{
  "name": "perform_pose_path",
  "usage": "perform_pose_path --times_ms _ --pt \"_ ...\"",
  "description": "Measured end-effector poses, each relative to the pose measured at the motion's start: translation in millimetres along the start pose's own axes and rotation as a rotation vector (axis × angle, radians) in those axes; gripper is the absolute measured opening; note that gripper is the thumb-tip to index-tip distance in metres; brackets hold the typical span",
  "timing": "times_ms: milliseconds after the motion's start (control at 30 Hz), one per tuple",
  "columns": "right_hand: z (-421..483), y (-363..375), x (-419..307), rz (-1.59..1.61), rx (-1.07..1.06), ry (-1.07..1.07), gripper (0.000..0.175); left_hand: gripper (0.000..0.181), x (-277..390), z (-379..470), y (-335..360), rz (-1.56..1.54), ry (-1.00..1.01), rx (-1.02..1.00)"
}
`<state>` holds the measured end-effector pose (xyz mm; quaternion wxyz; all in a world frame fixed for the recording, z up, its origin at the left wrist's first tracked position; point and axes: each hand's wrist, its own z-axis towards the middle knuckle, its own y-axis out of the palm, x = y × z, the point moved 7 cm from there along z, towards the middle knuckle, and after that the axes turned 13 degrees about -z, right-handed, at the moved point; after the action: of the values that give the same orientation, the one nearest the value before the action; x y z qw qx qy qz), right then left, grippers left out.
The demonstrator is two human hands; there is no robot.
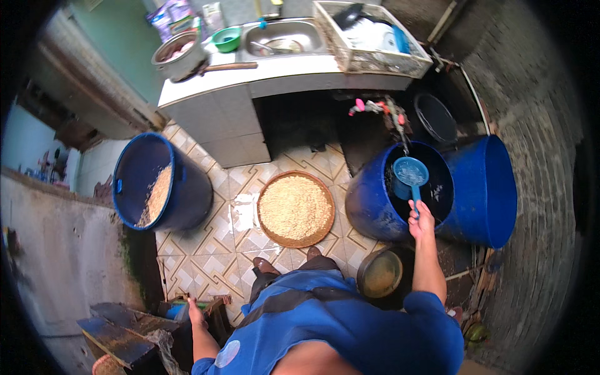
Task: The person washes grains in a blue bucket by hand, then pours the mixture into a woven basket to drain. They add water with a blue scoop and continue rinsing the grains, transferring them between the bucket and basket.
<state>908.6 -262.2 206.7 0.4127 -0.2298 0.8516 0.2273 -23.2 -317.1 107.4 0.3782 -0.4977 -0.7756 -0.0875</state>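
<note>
My right hand [421,219] grips the handle of a blue plastic dipper [410,171], held over a blue plastic barrel [375,206] at the right. Water falls from a tap [372,107] towards the dipper, whose bowl holds water. My left hand [196,313] is low at the left, apart from the dipper, beside dark wooden boards; its fingers look extended and nothing shows in it. On the tiled floor before my feet sits a round woven tray [296,244] full of pale beans or grains. A tilted blue barrel [190,192] at the left holds more pale grains [158,194].
Another blue barrel [478,192] stands beside the water barrel. A round basin [382,274] lies near my right leg. The counter [290,70] ahead bears a metal pot [180,58], a sink [283,37] and a dish crate [384,63]. The floor tiles [211,253] look wet.
</note>
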Motion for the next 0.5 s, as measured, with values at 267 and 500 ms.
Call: perform_pose_path --times_ms 267,500 --pt "-96.4 148.5 1.8 -0.053 -0.175 -0.046 0.013 0.069 6.9 51.2 -15.1 -0.158 -0.025 -0.035" --pt "-155.2 312.6 51.3 -0.091 -0.423 0.045 0.011 0.068 -2.5 80.8 -35.4 -0.228 -0.065 -0.032"
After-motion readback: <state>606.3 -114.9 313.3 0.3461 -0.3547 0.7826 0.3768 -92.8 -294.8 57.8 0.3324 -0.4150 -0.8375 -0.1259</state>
